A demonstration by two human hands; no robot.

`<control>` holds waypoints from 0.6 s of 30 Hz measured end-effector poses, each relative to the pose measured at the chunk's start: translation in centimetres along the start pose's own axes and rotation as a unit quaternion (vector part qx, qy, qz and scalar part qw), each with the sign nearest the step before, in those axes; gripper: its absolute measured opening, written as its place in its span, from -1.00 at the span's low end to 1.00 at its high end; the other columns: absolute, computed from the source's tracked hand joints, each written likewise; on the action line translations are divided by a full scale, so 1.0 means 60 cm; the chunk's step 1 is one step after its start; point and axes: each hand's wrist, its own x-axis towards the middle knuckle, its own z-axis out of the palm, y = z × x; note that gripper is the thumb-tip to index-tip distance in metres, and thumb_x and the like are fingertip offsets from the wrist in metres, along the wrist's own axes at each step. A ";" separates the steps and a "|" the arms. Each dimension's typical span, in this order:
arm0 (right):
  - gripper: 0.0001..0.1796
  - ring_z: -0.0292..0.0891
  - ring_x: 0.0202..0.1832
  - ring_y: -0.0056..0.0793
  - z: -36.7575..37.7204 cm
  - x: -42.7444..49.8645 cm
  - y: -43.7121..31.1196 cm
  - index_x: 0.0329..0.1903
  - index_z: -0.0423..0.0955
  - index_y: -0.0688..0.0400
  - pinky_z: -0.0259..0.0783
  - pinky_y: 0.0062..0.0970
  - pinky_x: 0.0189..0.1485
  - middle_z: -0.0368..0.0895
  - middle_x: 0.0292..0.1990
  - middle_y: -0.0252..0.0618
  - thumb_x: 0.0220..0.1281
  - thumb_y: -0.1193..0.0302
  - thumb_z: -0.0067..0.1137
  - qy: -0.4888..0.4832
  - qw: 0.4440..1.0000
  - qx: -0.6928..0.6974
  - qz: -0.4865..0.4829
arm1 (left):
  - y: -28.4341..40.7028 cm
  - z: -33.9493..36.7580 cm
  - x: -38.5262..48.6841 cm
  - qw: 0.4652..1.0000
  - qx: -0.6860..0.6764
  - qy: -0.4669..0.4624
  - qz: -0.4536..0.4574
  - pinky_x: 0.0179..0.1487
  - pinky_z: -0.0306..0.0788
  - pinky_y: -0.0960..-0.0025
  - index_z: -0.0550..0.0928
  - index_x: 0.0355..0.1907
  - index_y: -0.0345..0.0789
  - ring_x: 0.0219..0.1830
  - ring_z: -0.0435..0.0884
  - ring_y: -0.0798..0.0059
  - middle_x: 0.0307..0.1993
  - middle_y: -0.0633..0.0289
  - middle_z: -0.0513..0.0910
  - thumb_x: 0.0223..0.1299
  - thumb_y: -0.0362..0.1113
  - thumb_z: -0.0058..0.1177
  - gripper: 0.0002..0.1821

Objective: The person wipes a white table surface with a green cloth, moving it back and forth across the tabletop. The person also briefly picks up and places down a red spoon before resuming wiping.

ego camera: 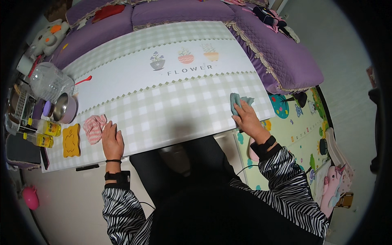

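Note:
My right hand (245,118) presses a folded grey-green cloth (235,103) on the checkered tablecloth (171,104), near the table's right end. Part of the cloth sticks out past the fingertips. At the near left edge, my left hand (112,139) lies flat on the tablecloth, holding nothing. Just left of it is a crumpled pink-and-white striped cloth (94,128), close to the fingers. A yellow wavy-edged mat (71,141) lies farther left.
Yellow-labelled bottles (49,128), a metal bowl (65,108), a large clear plastic jug (50,81) and a wire basket (22,105) crowd the left end. A red spoon (84,80) lies nearby. A purple sofa (288,61) borders the far and right sides.

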 end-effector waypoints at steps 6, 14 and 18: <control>-0.52 0.17 0.27 0.00 0.006 0.064 0.029 0.21 0.28 0.22 0.23 -0.03 0.18 0.27 0.22 0.07 0.28 0.32 -0.01 -0.069 0.997 -0.027 0.009 | 0.004 -0.002 0.002 1.000 0.008 0.003 0.000 0.29 0.22 0.10 0.54 -0.04 -0.40 0.21 0.38 0.03 0.12 -0.03 0.48 0.14 -0.38 0.01 -0.69; -0.53 0.17 0.28 -0.01 0.043 0.251 0.114 0.27 0.24 0.12 0.20 -0.03 0.24 0.26 0.24 0.04 0.39 0.21 -0.18 -0.174 0.978 -0.041 0.104 | 0.004 -0.003 0.002 1.000 0.003 0.013 0.005 0.27 0.25 0.12 0.54 -0.05 -0.40 0.19 0.40 0.03 0.12 -0.02 0.49 0.13 -0.38 0.03 -0.69; -0.51 0.19 0.25 0.06 0.046 0.287 0.116 0.29 0.21 0.15 0.19 -0.13 0.27 0.25 0.21 0.16 0.38 0.25 -0.20 -0.188 0.976 -0.029 0.102 | 0.001 -0.003 0.001 1.000 -0.007 0.017 -0.002 0.27 0.25 0.13 0.54 -0.05 -0.40 0.19 0.40 0.03 0.11 -0.02 0.49 0.11 -0.39 0.04 -0.68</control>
